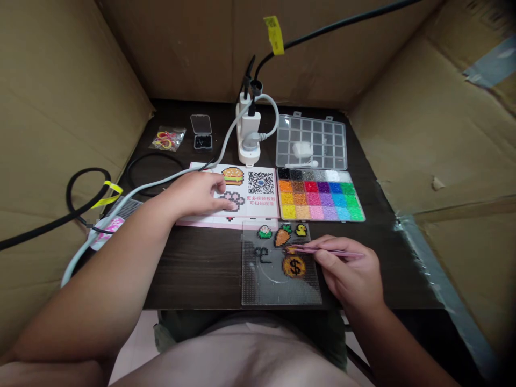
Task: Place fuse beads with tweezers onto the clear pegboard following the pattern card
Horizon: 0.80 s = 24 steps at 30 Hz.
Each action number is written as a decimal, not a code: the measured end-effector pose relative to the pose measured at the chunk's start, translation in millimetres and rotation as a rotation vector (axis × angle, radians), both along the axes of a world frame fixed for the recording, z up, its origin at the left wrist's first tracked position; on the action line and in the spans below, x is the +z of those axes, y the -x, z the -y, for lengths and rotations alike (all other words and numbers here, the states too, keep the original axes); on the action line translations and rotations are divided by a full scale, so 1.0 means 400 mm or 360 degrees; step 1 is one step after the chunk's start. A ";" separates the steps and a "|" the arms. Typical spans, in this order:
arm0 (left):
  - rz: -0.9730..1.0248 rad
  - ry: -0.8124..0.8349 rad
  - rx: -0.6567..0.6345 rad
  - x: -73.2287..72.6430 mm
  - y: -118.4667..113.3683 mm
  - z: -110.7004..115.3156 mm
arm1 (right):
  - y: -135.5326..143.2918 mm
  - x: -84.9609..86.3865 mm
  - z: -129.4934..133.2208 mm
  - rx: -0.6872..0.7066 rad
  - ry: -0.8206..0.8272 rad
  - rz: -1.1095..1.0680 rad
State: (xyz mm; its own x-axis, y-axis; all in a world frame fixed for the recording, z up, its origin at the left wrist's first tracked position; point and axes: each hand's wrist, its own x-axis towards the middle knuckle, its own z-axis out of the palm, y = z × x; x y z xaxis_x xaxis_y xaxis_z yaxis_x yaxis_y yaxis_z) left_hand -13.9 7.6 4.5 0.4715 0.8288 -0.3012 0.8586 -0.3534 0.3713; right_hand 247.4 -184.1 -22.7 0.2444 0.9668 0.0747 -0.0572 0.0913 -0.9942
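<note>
My left hand (pixel 201 194) rests on the printed pattern sheet (pixel 261 210), its thumb and fingers apart beside the paw and burger pictures, holding nothing. Pink tweezers (pixel 336 252) are held in my right hand (pixel 350 269), their tips over the clear pegboard (pixel 278 293). Bead figures sit on the board: a carrot (pixel 282 237), a yellow duck (pixel 301 230), a green and white piece (pixel 265 231), a dollar coin (pixel 294 266) and a partial black outline (pixel 263 254). Whether the tweezer tips hold a bead is too small to tell.
Behind the board lies an open bead box (pixel 322 200) with many colours; its lid (pixel 312 134) leans back. A white power strip (pixel 248 153) with cables stands behind the sheet. A small black-bead case (pixel 202 142) and a bag of rings (pixel 167 138) lie back left. Cardboard walls enclose the table.
</note>
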 end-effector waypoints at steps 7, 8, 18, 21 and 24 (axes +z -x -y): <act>-0.0026 -0.0003 0.0007 0.000 0.000 0.000 | -0.009 -0.001 -0.011 -0.0121 0.0099 -0.0344; -0.0023 0.0000 0.0006 0.001 0.000 0.000 | -0.012 -0.002 -0.012 -0.0130 0.0111 -0.0374; -0.0010 0.0011 0.0008 0.006 -0.004 0.002 | -0.051 0.013 -0.025 0.0028 0.0051 -0.0548; -0.0013 0.0017 0.0006 0.006 -0.003 0.002 | -0.057 0.020 -0.025 0.0049 -0.0004 -0.0498; -0.0011 0.0013 0.0002 0.005 -0.002 0.003 | -0.062 0.025 -0.025 0.0062 -0.0030 -0.0562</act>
